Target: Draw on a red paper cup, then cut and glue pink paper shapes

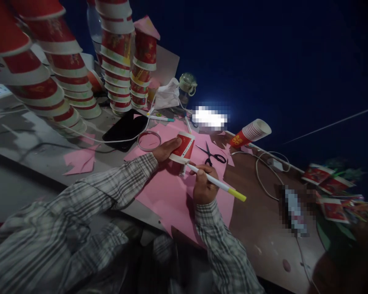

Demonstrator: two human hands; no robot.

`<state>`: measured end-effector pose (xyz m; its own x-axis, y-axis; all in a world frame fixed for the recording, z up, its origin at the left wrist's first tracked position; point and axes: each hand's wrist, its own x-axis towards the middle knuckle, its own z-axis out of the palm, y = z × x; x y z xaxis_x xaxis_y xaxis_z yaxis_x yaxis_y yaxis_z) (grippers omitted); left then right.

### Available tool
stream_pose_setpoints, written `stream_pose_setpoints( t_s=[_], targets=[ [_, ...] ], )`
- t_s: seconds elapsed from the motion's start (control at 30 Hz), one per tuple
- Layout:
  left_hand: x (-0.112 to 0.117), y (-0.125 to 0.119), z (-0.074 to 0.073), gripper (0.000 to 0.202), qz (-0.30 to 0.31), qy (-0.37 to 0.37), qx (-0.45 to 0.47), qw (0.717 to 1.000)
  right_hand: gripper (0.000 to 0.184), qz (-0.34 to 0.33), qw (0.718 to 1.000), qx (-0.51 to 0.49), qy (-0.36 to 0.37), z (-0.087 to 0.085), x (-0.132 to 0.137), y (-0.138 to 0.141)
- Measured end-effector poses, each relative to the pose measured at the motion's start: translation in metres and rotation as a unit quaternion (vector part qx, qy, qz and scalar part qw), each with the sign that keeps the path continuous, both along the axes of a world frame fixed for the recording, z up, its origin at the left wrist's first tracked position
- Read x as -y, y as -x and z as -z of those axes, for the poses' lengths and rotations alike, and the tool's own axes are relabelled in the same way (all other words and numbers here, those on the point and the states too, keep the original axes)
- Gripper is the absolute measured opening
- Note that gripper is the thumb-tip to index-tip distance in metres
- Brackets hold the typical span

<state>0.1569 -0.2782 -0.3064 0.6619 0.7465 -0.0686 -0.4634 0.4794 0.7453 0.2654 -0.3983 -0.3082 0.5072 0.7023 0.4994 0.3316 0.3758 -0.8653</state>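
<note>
My left hand [166, 149] is closed around a red and white paper cup [184, 146] that stands upside down on a pink paper sheet [171, 192]. My right hand [204, 183] pinches a white pen with a yellow end [221, 184]; its tip meets the cup's rim at the paper. Both wrists wear plaid sleeves. Black scissors [213, 154] lie just behind my right hand.
Tall stacks of red paper cups [116, 53] hang and stand at the back left. A black phone [125, 128], a tape ring [149, 141], a toppled cup stack [251, 134], white cables [263, 171], a small bottle [187, 86] and pink scraps [81, 160] lie about.
</note>
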Motion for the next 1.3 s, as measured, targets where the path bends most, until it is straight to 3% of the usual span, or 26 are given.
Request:
stream_pose_setpoints(
  t_s=[0.17, 0.37, 0.6, 0.87, 1.07, 1.3],
  targets=[
    [0.0, -0.001, 0.0, 0.048, 0.004, -0.014, 0.012, 1.0, 0.022, 0.02, 1.0, -0.002, 0.004, 0.0, 0.0, -0.002],
    [0.001, 0.0, 0.001, 0.047, 0.005, -0.031, 0.009, 0.999, 0.019, 0.026, 0.997, 0.069, -0.023, -0.009, 0.0, 0.004],
    [0.004, 0.001, -0.001, 0.043, 0.024, -0.03, 0.024, 0.999, 0.02, 0.043, 0.994, 0.095, 0.014, -0.011, 0.001, 0.004],
    [0.004, 0.0, -0.005, 0.05, 0.016, -0.019, 0.013, 1.0, 0.024, 0.029, 0.999, -0.026, 0.016, 0.002, 0.0, 0.001],
    [0.003, 0.0, -0.004, 0.05, 0.016, -0.018, 0.018, 1.0, 0.023, 0.025, 0.999, -0.009, 0.016, 0.002, 0.0, 0.002],
    [0.002, 0.001, -0.002, 0.053, 0.037, -0.012, 0.025, 0.999, 0.025, 0.036, 0.996, -0.085, 0.001, 0.004, -0.005, -0.001]
  ],
)
